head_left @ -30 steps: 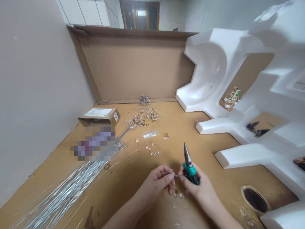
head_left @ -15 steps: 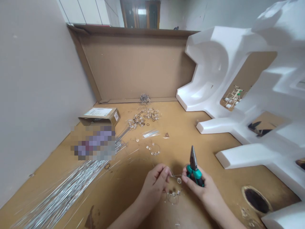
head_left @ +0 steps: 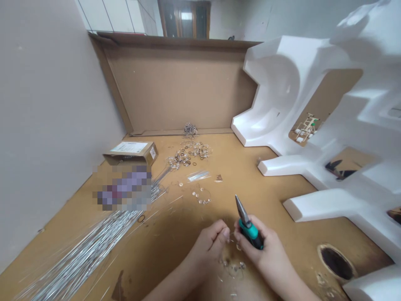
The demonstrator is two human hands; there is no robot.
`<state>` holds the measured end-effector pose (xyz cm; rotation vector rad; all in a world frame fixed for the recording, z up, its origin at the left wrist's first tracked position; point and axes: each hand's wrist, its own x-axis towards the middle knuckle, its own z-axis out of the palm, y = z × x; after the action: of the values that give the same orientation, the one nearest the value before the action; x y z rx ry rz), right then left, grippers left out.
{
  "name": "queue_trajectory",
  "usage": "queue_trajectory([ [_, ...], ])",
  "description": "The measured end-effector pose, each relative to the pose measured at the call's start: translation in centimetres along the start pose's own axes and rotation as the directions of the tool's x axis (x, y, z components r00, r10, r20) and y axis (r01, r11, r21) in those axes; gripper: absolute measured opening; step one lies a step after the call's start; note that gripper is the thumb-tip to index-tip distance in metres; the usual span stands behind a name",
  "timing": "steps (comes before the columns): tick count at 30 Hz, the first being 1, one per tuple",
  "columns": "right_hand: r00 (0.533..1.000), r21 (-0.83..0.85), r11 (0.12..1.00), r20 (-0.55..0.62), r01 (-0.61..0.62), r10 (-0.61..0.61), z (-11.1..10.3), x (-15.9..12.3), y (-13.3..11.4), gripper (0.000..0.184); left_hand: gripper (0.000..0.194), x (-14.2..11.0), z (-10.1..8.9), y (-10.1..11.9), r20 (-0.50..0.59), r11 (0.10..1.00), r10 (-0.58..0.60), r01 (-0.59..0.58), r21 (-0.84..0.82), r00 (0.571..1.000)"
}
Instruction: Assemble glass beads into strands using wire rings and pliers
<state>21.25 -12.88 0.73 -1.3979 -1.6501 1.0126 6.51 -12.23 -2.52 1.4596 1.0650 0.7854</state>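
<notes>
My right hand (head_left: 266, 248) is wrapped round long-nose pliers (head_left: 249, 230) with green and black handles; their metal jaws look closed and point up and to the left. The right thumb and fingertips also come together near a thin wire. A short gap away, my left hand (head_left: 214, 240) is closed, its thumb and index finger pinching the wire. Below the hands hangs or lies a strand of clear beads (head_left: 233, 267) on thin wire, partly blurred. Another beaded wire loop (head_left: 203, 200) lies on the table in front of my hands.
A bundle of silvery wires (head_left: 90, 246) stretches along the left, with a small cardboard box (head_left: 131, 152) behind it. Farther back sit piles of beaded wire pieces (head_left: 180, 159) and dark rings. Short wire pieces (head_left: 198, 176) lie mid-table. White moulded foam (head_left: 326, 205) borders the right side.
My right hand has moved slightly left, closer to my left hand, and the pliers have tilted to the left. The bead strand has shifted a little.
</notes>
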Motion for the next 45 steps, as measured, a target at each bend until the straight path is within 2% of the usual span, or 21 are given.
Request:
queue_trajectory([
  [2, 1.000, -0.005, 1.000, -0.022, -0.003, 0.003, -0.4, 0.2, 0.1, 0.011, 0.028, 0.2, -0.1, -0.1, 0.020, 0.992, -0.048, 0.050, -0.115, 0.999],
  [5, 0.998, 0.002, 1.000, -0.064, -0.020, 0.020, -1.0, 0.4, 0.6, 0.013, 0.027, 0.5, -0.5, 0.0, 0.039, 0.969, -0.041, 0.050, -0.243, 0.998],
  [9, 0.995, 0.001, 0.999, -0.089, -0.037, 0.036, -1.6, 0.4, 1.2, 0.014, 0.021, 0.7, -0.7, 0.0, 0.027, 0.946, -0.048, 0.054, -0.320, 0.998],
  [11, 0.996, -0.004, 0.999, -0.087, -0.034, 0.034, -1.7, 0.3, 1.5, 0.013, 0.019, 0.7, -0.7, 0.0, -0.010, 0.961, -0.025, 0.022, -0.275, 1.000],
  [14, 0.997, -0.002, 1.000, -0.073, -0.022, 0.022, -1.6, 0.2, 1.6, 0.013, 0.022, 0.5, -0.6, 0.0, -0.045, 0.992, 0.044, -0.049, -0.120, 0.998],
  [17, 0.999, -0.007, 1.000, -0.047, -0.006, 0.005, -1.2, 0.2, 1.3, 0.010, 0.024, 0.3, -0.6, 0.2, -0.026, 0.996, 0.090, -0.090, -0.015, 0.996],
  [20, 0.999, -0.025, 1.000, -0.031, 0.009, -0.010, -0.9, 0.2, 0.8, 0.008, 0.023, 0.3, -0.6, 0.1, 0.002, 0.994, 0.108, -0.108, -0.011, 0.994],
  [24, 0.999, -0.109, 0.994, -0.027, 0.029, -0.032, -0.8, 0.3, 0.1, 0.006, 0.023, 0.4, -0.3, -0.3, 0.059, 0.989, 0.044, -0.035, -0.143, 0.997],
  [28, 0.999, -0.242, 0.969, -0.004, 0.051, -0.053, -0.9, 0.1, -0.2, 0.008, 0.025, 0.4, 0.1, -0.6, 0.065, 0.972, -0.020, 0.034, -0.232, 0.998],
  [35, 0.989, -0.347, 0.930, 0.122, 0.120, -0.082, -1.4, 0.8, -0.5, 0.019, 0.026, 0.6, 1.0, -1.1, 0.109, 0.902, -0.130, 0.163, -0.401, 0.985],
  [37, 0.985, -0.404, 0.902, 0.136, 0.153, -0.107, -1.9, 0.8, -0.5, 0.020, 0.026, 0.7, 1.1, -1.2, 0.110, 0.878, -0.167, 0.199, -0.436, 0.980],
  [40, 0.978, -0.528, 0.823, 0.104, 0.211, -0.184, -3.1, 0.2, 0.0, 0.026, 0.024, 0.9, 1.2, -1.2, 0.007, 0.883, -0.172, 0.157, -0.442, 0.985],
  [42, 0.969, -0.630, 0.738, 0.109, 0.241, -0.223, -4.0, -0.5, 0.6, 0.026, 0.021, 0.9, 1.1, -1.2, -0.081, 0.900, -0.155, 0.107, -0.424, 0.985],
  [45, 0.952, -0.781, 0.564, 0.127, 0.270, -0.280, -5.0, -1.7, 1.7, 0.019, 0.019, 0.9, 1.1, -1.2, -0.174, 0.928, -0.138, 0.066, -0.366, 0.975],
])
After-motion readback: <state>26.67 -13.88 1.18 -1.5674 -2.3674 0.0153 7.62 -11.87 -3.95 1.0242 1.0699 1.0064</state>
